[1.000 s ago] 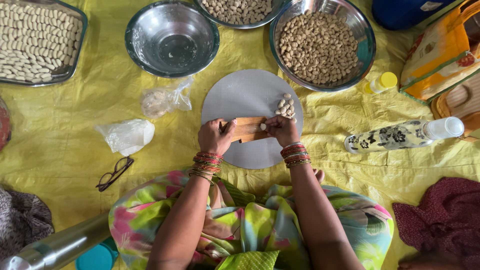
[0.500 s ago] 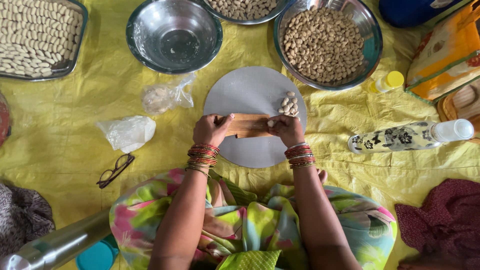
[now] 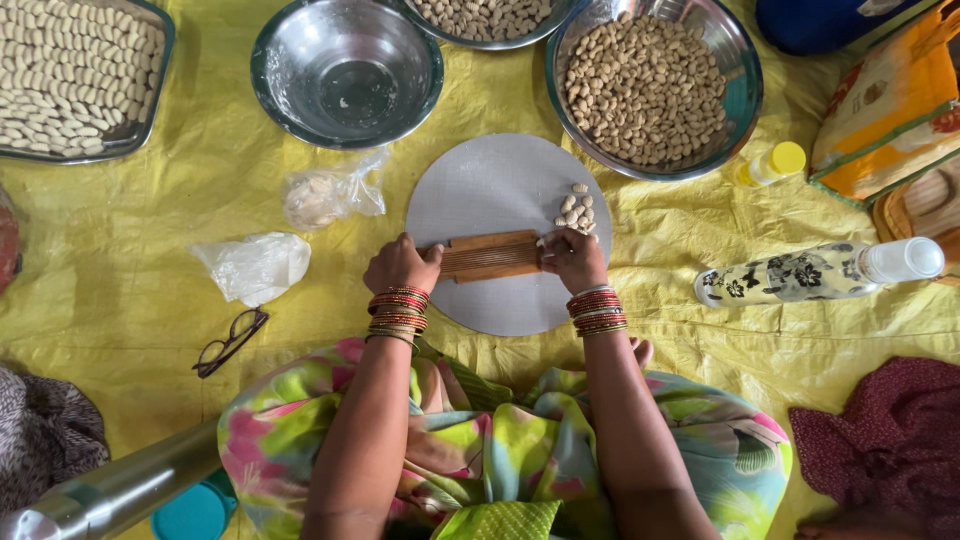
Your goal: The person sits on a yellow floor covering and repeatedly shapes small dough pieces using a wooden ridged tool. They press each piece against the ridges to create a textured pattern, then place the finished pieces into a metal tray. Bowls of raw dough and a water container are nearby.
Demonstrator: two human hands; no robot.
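A small wooden board (image 3: 492,255), brown and cut with fine ridges along its length, lies flat on a round grey disc (image 3: 490,190) and is gripped at both ends: the left hand (image 3: 400,265) curls closed over its left end, the right hand (image 3: 572,258) over its right end, the two hands held apart by the length of the board. Just above the right hand a little heap of pale shaped dough pieces (image 3: 576,208) rests on the disc. Whether anything is pressed under the board, or pinched in the right fingertips, cannot be made out. Both wrists carry stacks of red and gold bangles. Beyond the hands stand three shiny steel bowls: an empty one (image 3: 345,70) above the left hand, one filled with brownish pieces (image 3: 650,85) above the right, and a third (image 3: 485,20) between them, cut off by the top edge. Far left of the left hand a metal tray (image 3: 70,75) holds rows of pale pieces, partly out of view. Near the left hand lie two crumpled clear plastic bags (image 3: 320,195) and folded glasses (image 3: 230,340). To the right of the right hand lies a flower-patterned bottle (image 3: 810,275) on its side. Everything sits on a wrinkled yellow sheet (image 3: 150,260).
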